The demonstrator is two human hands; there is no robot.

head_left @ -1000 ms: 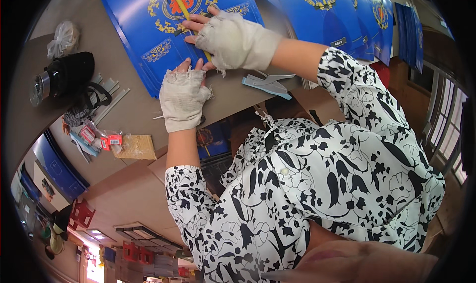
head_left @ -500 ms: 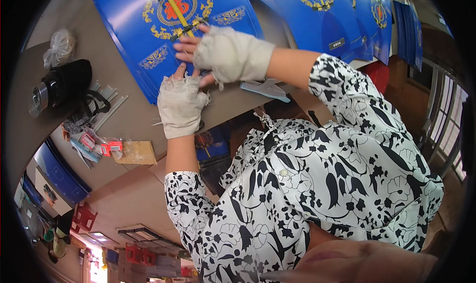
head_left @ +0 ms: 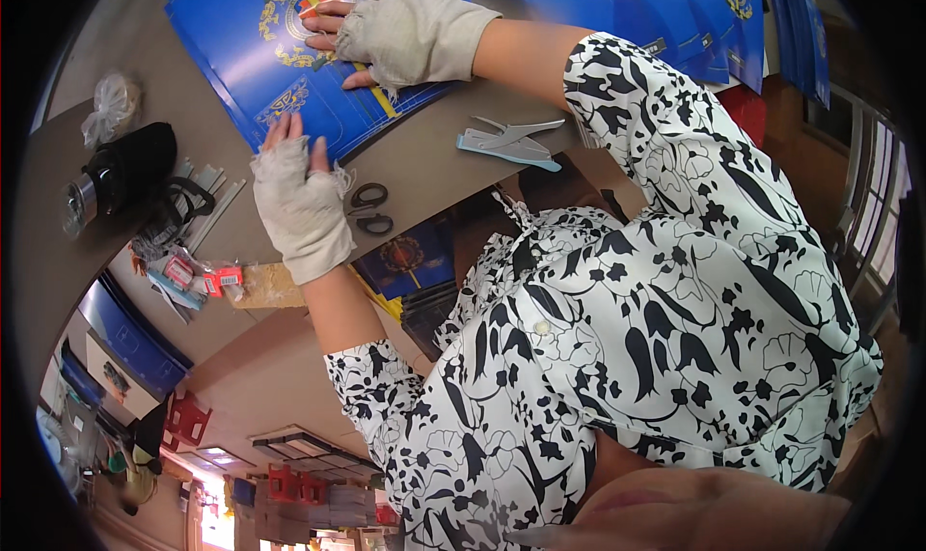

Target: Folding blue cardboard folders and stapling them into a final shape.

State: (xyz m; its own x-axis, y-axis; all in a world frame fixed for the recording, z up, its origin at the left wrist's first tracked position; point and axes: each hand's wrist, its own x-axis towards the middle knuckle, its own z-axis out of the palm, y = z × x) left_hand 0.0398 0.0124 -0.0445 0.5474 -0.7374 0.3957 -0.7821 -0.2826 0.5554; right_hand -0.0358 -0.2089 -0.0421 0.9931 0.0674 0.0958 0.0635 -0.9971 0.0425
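Closest is the person's white long shirt with a black floral print. Past it, under the tabletop's edge, sit dark blue printed sheets. On the grey-brown tabletop lie black-handled scissors, partly hidden by the left hand, and a light-blue and grey plier-shaped tool.

Both hands wear frayed off-white fingerless gloves. The left hand's fingers are straight and close together, thumb apart, their tips at the near left part of a stack of glossy blue sheets with gold and red print. The right hand, farther out, lies flat with fingers slightly spread across a narrow yellow band on that stack; neither hand grasps anything.

To the left are small red-and-white boxes beside a flat tan board, then thin white strips, a black-covered bottle and a knotted clear plastic bag. More blue sheets fan out at right. Across the room stand a red plastic stool and another person.
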